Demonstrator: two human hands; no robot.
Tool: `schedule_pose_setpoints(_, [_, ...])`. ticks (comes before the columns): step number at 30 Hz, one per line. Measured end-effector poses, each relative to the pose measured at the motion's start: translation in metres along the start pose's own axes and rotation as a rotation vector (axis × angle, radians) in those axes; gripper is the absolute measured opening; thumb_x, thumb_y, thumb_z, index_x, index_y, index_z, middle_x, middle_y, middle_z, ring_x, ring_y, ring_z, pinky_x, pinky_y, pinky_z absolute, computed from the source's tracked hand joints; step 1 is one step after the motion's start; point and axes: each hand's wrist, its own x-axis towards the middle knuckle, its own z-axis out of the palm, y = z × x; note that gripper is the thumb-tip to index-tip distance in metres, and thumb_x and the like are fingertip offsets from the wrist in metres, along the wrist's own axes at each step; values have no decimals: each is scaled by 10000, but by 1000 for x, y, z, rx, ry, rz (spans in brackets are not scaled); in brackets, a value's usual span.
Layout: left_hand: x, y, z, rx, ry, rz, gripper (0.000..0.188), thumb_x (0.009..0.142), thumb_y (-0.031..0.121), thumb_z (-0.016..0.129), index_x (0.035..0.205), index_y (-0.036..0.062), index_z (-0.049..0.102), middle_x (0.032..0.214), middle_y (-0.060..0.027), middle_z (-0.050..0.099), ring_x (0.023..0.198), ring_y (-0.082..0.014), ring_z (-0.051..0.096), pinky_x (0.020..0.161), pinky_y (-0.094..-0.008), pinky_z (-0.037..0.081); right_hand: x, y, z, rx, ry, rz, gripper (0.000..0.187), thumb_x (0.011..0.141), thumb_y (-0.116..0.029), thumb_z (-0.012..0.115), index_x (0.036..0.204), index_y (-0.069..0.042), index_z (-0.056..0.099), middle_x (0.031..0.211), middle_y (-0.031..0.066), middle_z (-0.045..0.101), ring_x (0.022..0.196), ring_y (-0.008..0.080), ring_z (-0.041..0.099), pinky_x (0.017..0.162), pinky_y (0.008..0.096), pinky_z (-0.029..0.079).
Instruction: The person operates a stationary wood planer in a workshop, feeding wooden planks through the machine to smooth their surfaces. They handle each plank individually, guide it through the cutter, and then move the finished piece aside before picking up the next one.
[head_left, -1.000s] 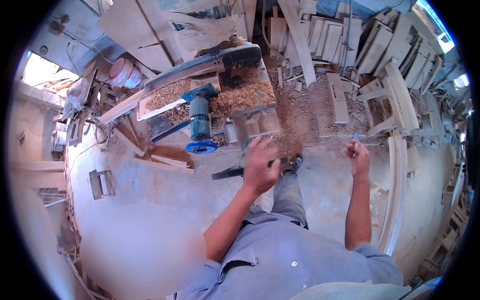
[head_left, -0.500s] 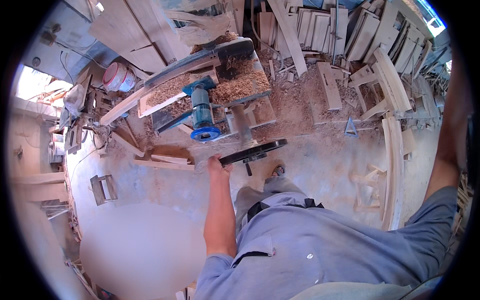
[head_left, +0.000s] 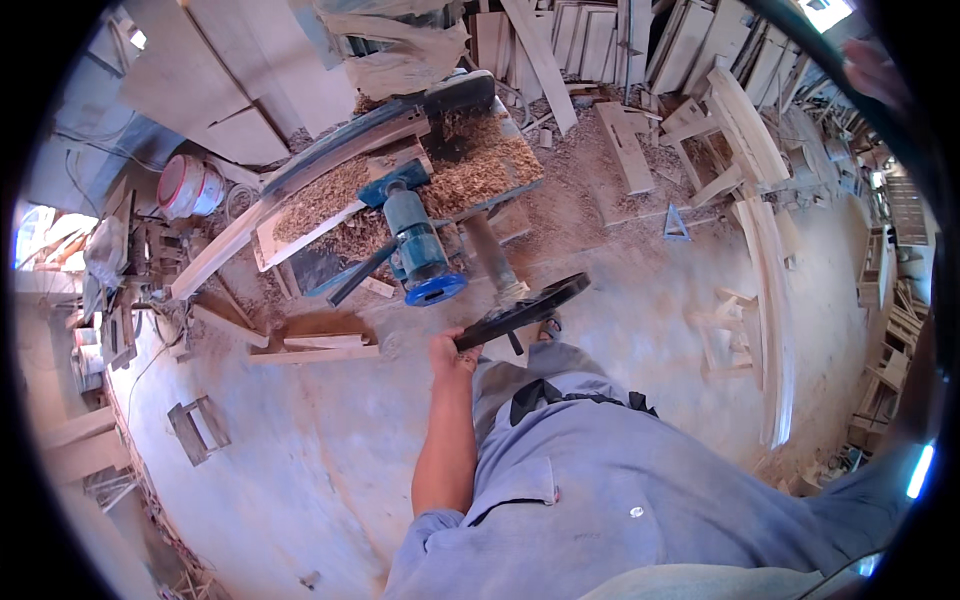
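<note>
On my distant view, the machine (head_left: 465,150), strewn with shavings (head_left: 490,175), stands at 11 o'clock, with a blue-green motor (head_left: 418,240) and, at the motor's 4 o'clock, a black handwheel (head_left: 525,312). The left hand (head_left: 453,352) has its fingers curled closed on the wheel's 8 o'clock rim; the right hand (head_left: 870,72) blurs at my 2 o'clock edge, its finger spread and any hold beyond my telling.
</note>
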Motion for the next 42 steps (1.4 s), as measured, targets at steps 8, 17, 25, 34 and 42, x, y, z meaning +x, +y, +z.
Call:
schedule_pose_setpoints(8, [-9,19,-10,176,91,-17,56,804,-15,505,856,-2,487,897,-182,536,730,-354,613,597,-465,559,-24,-33,56,449,-87,131,734,877,-349,511,1526,-65,318,1222,228,567,1030,295,564,940,412,448])
schedule_pose_setpoints(17, [35,11,-40,210,94,19,88,831,-18,505,917,-2,493,917,-137,516,763,-267,563,604,-398,519,-25,-95,145,728,83,237,681,847,18,531,1500,-40,347,1049,286,637,890,420,654,801,415,499])
schedule_pose_setpoints(25, [-9,19,-14,171,89,32,83,823,-52,490,791,24,499,830,-107,478,742,-240,528,599,-375,506,1,-150,319,854,218,288,629,895,-90,573,1481,-98,345,1054,294,627,884,479,629,737,494,505])
schedule_pose_setpoints(34, [14,14,-26,99,41,3,74,835,-41,469,820,31,470,842,-112,461,775,-262,529,677,-410,511,36,-190,391,817,206,424,521,916,-174,575,1402,-103,401,853,282,644,787,499,615,660,574,468])
schedule_pose_setpoints(42, [16,13,-21,-6,103,6,93,822,-33,462,905,5,446,900,-137,465,826,-294,544,701,-424,525,-46,-58,93,668,75,361,478,860,-166,609,1311,-25,535,967,146,650,823,228,624,757,341,502])
